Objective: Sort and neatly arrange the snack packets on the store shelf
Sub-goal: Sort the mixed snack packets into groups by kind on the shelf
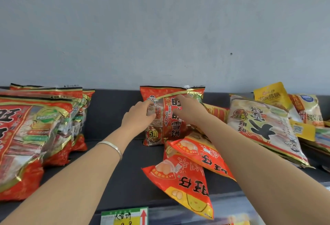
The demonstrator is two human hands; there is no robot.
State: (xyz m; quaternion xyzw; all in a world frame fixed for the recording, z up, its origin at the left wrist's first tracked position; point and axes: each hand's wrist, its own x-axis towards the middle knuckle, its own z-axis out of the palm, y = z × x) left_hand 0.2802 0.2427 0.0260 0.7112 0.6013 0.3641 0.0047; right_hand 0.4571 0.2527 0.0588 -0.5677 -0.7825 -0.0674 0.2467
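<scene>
A red rice-cracker packet (167, 130) stands upright at the back middle of the dark shelf (114, 110). My left hand (138, 116) grips its left side with curled fingers. My right hand (187, 110) lies over its upper right front, fingers curled on the bag. Two red and yellow packets (189, 182) lie tilted in front of it, under my right forearm. A row of large red packets (34, 133) stands at the left.
At the right a big pale packet (264, 128) lies slanted, with yellow packets (273, 96) behind it. A price label (125, 216) sits on the shelf's front edge. Bare shelf shows between the left row and the middle packet. A grey wall backs the shelf.
</scene>
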